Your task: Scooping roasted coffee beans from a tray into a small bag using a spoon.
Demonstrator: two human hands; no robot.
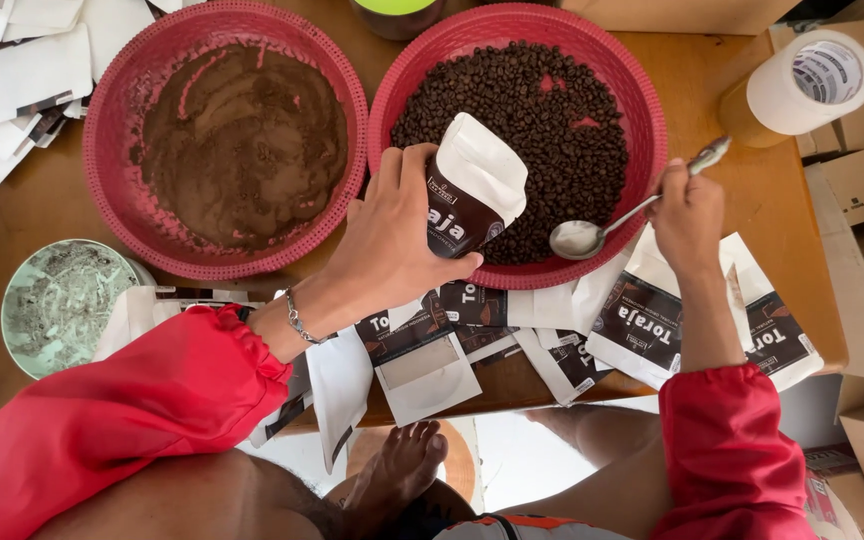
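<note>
— What is gripped by the left hand?
— A dark and white pouch is clasped by its fingers, held tilted over the red basket of coffee beans.
— And the right hand?
— A metal spoon is pinched there, its bowl held above the beans near the basket's front rim.

Bare wooden table open right of bean basket, tape roll blocking far corner, flat pouches crowding near edge, ground-coffee basket filling left
</note>
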